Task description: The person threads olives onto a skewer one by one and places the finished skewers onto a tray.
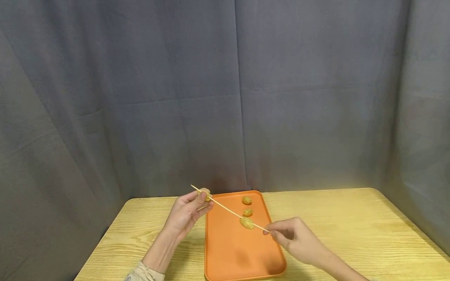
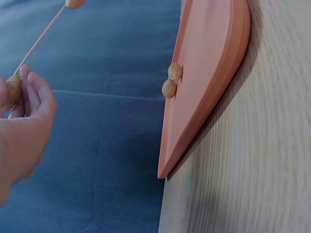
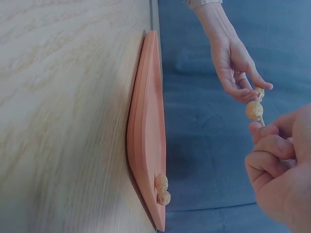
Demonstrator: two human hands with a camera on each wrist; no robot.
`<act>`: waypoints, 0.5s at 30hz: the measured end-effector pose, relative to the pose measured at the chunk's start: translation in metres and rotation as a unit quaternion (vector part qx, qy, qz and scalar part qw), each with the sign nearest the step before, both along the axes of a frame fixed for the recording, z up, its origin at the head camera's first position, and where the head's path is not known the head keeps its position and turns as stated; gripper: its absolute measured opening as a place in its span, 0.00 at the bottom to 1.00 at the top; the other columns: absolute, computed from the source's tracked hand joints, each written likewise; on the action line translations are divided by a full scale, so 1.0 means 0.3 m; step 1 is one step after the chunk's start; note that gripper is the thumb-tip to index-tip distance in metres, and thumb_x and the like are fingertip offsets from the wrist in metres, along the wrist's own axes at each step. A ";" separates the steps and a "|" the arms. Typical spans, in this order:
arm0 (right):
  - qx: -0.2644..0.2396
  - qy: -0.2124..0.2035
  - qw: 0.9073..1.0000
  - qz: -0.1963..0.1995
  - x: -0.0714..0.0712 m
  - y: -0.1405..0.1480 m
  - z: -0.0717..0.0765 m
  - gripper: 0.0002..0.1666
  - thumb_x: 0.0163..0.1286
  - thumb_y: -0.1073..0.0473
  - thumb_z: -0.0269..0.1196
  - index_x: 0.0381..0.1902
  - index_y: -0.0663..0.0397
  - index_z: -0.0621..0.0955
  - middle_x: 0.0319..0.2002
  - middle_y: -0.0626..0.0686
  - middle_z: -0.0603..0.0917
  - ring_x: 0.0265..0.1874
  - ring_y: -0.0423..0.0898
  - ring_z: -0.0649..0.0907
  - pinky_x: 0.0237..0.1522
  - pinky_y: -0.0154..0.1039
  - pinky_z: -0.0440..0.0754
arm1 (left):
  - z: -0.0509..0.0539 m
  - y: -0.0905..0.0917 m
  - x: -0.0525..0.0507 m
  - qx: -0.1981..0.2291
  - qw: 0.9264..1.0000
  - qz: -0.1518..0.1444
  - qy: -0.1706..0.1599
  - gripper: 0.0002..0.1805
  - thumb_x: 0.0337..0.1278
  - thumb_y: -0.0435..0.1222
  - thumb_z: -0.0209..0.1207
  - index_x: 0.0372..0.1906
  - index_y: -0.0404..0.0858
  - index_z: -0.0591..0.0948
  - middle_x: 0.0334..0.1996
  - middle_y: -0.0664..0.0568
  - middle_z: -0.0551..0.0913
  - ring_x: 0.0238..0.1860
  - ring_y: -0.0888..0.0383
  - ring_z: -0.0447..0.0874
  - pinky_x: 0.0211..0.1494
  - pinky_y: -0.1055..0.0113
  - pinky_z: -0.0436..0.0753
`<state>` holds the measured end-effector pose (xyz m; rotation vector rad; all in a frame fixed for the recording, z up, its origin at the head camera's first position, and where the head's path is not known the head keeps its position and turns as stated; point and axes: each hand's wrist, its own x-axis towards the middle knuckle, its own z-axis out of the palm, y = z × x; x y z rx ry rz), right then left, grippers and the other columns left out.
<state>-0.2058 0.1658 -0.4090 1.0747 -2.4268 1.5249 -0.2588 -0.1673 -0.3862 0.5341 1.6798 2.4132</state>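
My right hand (image 1: 299, 240) pinches one end of a thin wooden skewer (image 1: 225, 208), which slants up to the left over the tray. A brown ball-like piece (image 1: 247, 223) is threaded on it near the right fingers. Toward the pointed end, my left hand (image 1: 188, 214) pinches another such piece (image 1: 204, 194), with the tip sticking out past it. In the left wrist view that piece (image 2: 13, 92) lies between the thumb and fingers of the left hand (image 2: 26, 121). The right wrist view shows the right hand (image 3: 282, 165) close to the threaded piece (image 3: 254, 110).
An orange tray (image 1: 228, 249) lies on the wooden table (image 1: 334, 218) below the hands. Two more brown pieces, one (image 1: 247, 200) behind the other (image 1: 247, 212), rest in its far part. Grey curtains (image 1: 175, 97) stand behind and at both sides.
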 end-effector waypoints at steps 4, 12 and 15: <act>-0.002 -0.017 1.000 -0.001 0.004 0.000 0.003 0.11 0.73 0.67 0.59 0.45 0.57 0.88 0.43 0.56 0.90 0.38 0.32 0.85 0.39 0.31 0.87 | -0.005 0.014 0.003 0.001 1.000 0.005 -0.010 0.08 0.71 0.37 0.58 0.43 0.41 0.86 0.39 0.56 0.87 0.44 0.60 0.89 0.61 0.62 0.84; -0.002 -0.022 1.000 -0.015 0.008 0.002 0.004 0.11 0.73 0.66 0.59 0.45 0.55 0.88 0.43 0.55 0.90 0.36 0.32 0.84 0.39 0.31 0.86 | -0.018 0.040 0.010 -0.018 1.000 0.019 -0.017 0.07 0.70 0.38 0.59 0.41 0.42 0.87 0.38 0.56 0.87 0.43 0.60 0.89 0.60 0.62 0.85; -0.005 -0.022 1.000 -0.019 0.006 0.001 0.003 0.11 0.73 0.65 0.60 0.45 0.54 0.88 0.43 0.55 0.90 0.35 0.32 0.84 0.38 0.31 0.85 | -0.024 0.051 0.011 -0.021 0.999 0.029 -0.020 0.07 0.69 0.38 0.60 0.40 0.40 0.87 0.38 0.55 0.88 0.43 0.59 0.89 0.60 0.61 0.85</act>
